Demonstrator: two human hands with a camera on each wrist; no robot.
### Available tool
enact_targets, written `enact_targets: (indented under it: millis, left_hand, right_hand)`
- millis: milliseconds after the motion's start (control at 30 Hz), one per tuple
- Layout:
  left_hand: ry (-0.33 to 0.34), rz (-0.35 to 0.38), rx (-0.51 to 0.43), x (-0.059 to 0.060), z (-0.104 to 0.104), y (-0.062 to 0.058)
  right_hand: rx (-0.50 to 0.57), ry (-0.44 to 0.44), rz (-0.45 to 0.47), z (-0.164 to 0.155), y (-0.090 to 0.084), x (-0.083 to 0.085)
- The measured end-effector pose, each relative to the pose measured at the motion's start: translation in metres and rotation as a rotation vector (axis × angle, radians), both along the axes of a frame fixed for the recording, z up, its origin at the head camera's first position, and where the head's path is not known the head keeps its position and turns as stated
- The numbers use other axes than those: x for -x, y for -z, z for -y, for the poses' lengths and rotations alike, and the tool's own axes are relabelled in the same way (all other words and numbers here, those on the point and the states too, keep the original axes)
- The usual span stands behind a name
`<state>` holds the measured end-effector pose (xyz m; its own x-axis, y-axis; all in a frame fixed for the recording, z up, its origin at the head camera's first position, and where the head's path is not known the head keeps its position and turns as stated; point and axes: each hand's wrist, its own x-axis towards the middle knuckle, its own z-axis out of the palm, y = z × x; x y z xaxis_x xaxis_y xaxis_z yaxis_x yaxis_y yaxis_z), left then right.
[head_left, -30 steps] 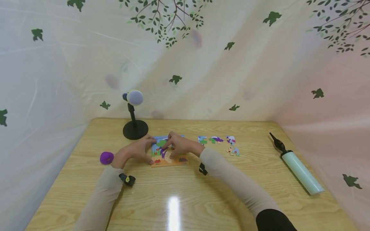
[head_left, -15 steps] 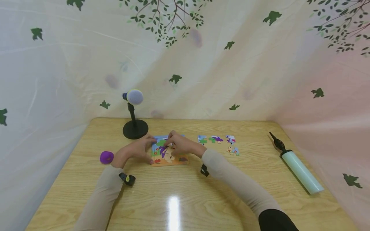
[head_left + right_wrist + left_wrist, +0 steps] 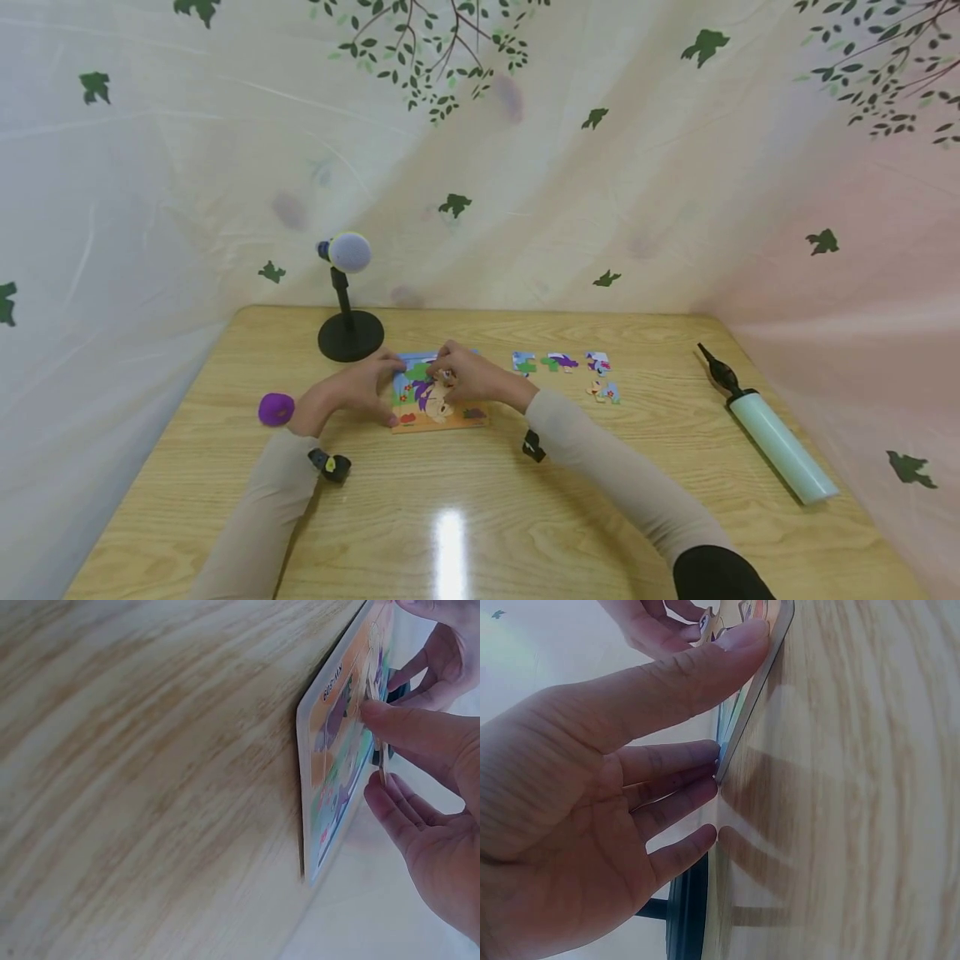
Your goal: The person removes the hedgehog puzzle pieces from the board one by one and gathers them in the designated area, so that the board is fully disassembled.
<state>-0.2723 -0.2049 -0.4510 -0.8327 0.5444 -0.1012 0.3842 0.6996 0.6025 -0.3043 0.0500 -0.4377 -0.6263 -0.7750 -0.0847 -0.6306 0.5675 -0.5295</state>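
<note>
In the head view the right hand [image 3: 476,377] is hiding much of the far right part of the puzzle board [image 3: 420,422], its fingers masking most of the piece [image 3: 385,763] they are pinching; the left hand [image 3: 358,388] is covering parts of the board's left edge; the loose pieces [image 3: 561,362] are showing too small for fine detail; in the left wrist view the picture's edges are cutting off the board, the right hand and the black stand [image 3: 687,915].
</note>
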Motion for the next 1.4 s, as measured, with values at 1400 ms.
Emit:
enact_targets:
  millis: [1400]
  left_hand:
    - [-0.003, -0.002, 0.02, 0.0, -0.001, 0.001]
  right_hand:
    - [0.197, 0.054, -0.118, -0.088, -0.009, -0.017]
